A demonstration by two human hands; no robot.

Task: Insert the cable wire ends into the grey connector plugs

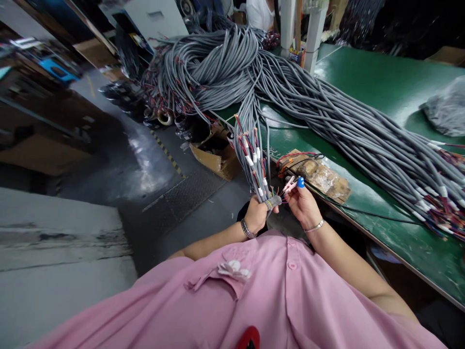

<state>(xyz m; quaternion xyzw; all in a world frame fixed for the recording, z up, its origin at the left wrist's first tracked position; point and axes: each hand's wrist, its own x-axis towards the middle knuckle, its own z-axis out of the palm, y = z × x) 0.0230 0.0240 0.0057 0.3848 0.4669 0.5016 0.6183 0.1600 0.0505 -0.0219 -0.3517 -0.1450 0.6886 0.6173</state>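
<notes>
My left hand is closed around the ends of several grey cables. Its thumb appears covered by a grey sleeve with yellow marks. White bands and thin coloured wires show along these cables, and bare-looking wire ends fan out beside the thumb. My right hand is close by on the right, with a blue cover on one fingertip. Between its fingers is a small pale pink clip-like tool, near the fanned wires. Whether the tool touches them I cannot tell.
A large heap of coiled grey cables lies on the green table, with a long bundle running right. Near the table edge sits a taped cardboard piece. An open carton stands below. A clear plastic bag lies far right.
</notes>
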